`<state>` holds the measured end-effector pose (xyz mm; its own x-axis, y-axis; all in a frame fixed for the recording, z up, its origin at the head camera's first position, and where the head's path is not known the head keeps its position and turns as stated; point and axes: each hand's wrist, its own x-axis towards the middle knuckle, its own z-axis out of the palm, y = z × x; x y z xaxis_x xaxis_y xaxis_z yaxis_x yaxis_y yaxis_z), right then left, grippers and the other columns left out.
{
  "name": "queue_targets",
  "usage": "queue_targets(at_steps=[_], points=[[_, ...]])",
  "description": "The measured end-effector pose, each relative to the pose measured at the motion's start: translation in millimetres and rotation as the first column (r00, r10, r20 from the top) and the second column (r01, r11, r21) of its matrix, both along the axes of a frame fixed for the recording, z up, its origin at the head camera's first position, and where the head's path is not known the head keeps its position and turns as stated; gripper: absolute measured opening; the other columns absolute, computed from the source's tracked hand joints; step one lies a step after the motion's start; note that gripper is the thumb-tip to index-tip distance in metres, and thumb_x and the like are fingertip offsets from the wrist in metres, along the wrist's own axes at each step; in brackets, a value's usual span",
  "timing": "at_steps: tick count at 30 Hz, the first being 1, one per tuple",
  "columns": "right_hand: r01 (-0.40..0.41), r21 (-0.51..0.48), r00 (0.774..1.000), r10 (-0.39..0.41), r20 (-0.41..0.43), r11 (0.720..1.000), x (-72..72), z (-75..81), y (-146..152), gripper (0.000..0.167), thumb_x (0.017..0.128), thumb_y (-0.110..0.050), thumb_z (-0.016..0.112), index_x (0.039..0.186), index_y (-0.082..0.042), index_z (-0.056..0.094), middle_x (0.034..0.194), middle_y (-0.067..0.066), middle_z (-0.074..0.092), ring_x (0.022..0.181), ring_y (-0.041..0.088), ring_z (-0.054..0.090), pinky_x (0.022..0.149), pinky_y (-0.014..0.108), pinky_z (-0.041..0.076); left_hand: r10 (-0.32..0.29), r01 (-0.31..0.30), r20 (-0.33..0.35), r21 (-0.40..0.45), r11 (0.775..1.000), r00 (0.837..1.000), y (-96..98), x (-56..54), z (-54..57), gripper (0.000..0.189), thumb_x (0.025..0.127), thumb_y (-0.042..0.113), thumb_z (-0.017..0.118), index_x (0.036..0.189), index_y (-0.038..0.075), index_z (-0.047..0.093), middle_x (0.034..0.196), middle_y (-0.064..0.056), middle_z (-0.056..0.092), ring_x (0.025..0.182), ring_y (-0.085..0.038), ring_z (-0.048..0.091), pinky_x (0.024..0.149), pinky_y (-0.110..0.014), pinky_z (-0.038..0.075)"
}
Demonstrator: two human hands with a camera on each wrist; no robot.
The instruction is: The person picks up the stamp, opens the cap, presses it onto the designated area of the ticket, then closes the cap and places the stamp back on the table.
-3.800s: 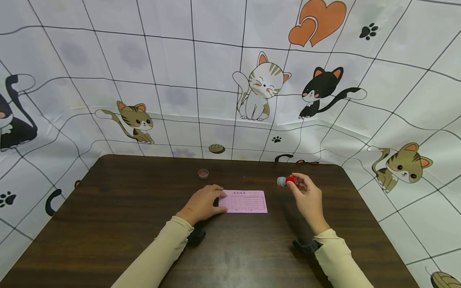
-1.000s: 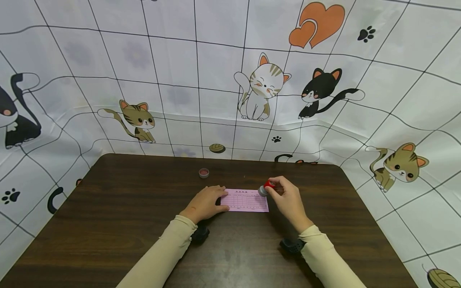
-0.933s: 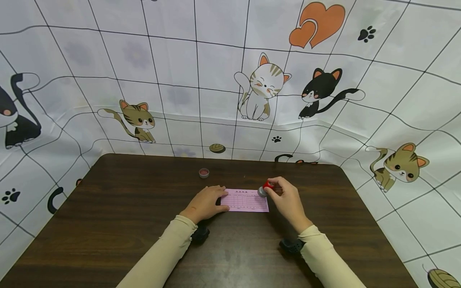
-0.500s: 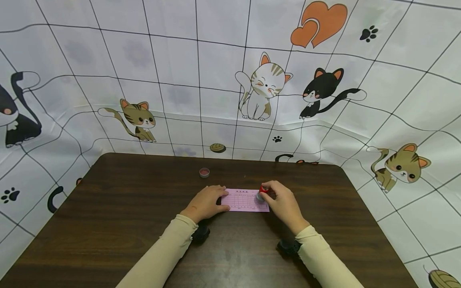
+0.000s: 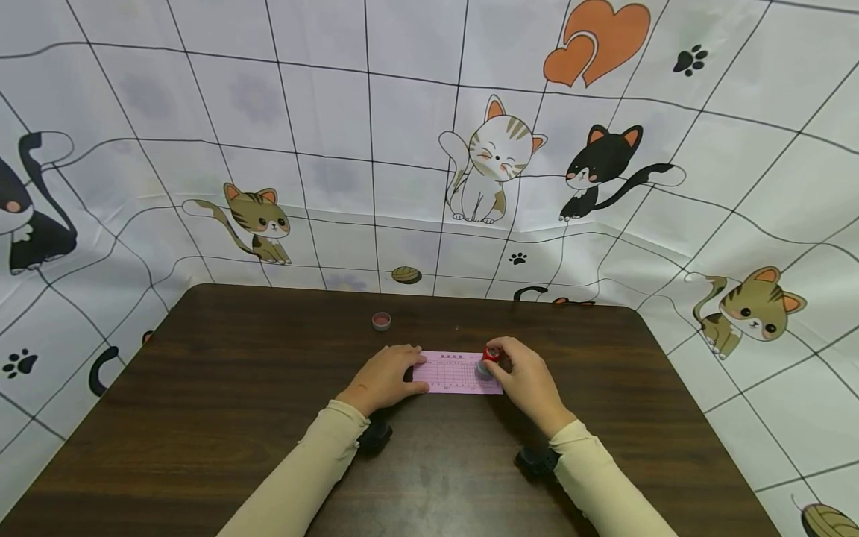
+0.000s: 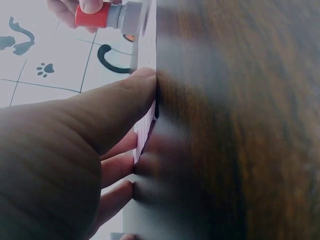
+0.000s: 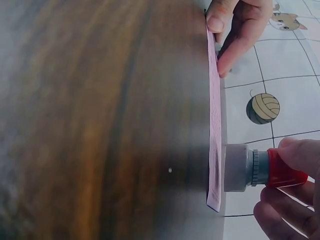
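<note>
A pink printed form pad (image 5: 452, 374) lies on the table. My left hand (image 5: 384, 379) spans its left end, thumb on the near corner and fingertips at the far corner, pressing it down. My right hand (image 5: 532, 382) pinches the red handle of a round stamp (image 7: 237, 168) between thumb and fingers. The stamp stands upright at the pad's right part, its grey base right at the paper in the right wrist view. The stamp's underside is hidden. In the left wrist view, the left thumb (image 6: 122, 102) lies across the pad's edge.
A small round cap (image 5: 381, 321) with a reddish inside sits beyond the pad on the dark wooden table (image 5: 201, 418). Behind the table's far edge hangs a white sheet (image 5: 335, 179) printed with cats and grid lines.
From the right of the pad, my right hand has brought the stamp leftward over the paper and turned it from lying sideways to upright. The left hand keeps its place on the pad.
</note>
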<state>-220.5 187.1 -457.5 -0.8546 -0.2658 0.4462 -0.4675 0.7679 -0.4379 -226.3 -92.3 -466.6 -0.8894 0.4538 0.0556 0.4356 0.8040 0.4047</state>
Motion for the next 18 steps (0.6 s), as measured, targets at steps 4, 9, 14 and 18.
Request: queue_targets(at_steps=[4, 9, 14, 18], points=[[0.004, 0.006, 1.000, -0.004, 0.003, 1.000, -0.5, -0.1, -0.6, 0.028, 0.088, -0.013, 0.084, 0.113, -0.010, 0.070, 0.096, 0.000, 0.068, 0.078, 0.012, 0.057, 0.068, 0.032, 0.052, -0.001, 0.001, -0.005, 0.000, 1.000, 1.000, 0.3, 0.1, 0.1, 0.057, 0.093, 0.040, 0.077, 0.139, 0.008, 0.066, 0.152, -0.011, 0.055, 0.145, -0.030, 0.046, 0.122, -0.053, 0.029], [0.010, 0.011, 1.000, -0.010, 0.011, 1.000, -1.1, -0.4, -1.2, 0.028, 0.089, -0.014, 0.084, 0.113, -0.010, 0.070, 0.096, 0.000, 0.067, 0.078, 0.012, 0.057, 0.068, 0.033, 0.053, -0.001, 0.001, -0.005, -0.016, 1.000, 1.000, 0.4, 0.4, 0.0, 0.059, 0.093, 0.042, 0.077, 0.140, 0.009, 0.065, 0.153, -0.010, 0.054, 0.145, -0.029, 0.046, 0.123, -0.052, 0.029], [0.010, 0.018, 1.000, -0.010, 0.022, 1.000, -1.3, 0.4, -1.2, 0.028, 0.089, -0.014, 0.083, 0.113, -0.010, 0.070, 0.095, 0.000, 0.067, 0.078, 0.012, 0.057, 0.069, 0.034, 0.052, 0.000, 0.000, -0.012, -0.011, 1.000, 1.000, 0.4, 0.7, -0.3, 0.058, 0.093, 0.041, 0.078, 0.140, 0.008, 0.066, 0.152, -0.010, 0.055, 0.145, -0.029, 0.047, 0.123, -0.053, 0.029], [0.008, 0.021, 0.999, -0.008, 0.033, 1.000, -1.6, 0.9, -1.5, 0.028, 0.089, -0.014, 0.083, 0.112, -0.010, 0.069, 0.095, 0.000, 0.067, 0.079, 0.013, 0.057, 0.070, 0.035, 0.052, 0.003, -0.003, -0.005, 0.002, 1.000, 1.000, 0.3, 0.4, -0.1, 0.057, 0.093, 0.040, 0.078, 0.139, 0.009, 0.066, 0.152, -0.010, 0.055, 0.145, -0.030, 0.046, 0.123, -0.053, 0.029]])
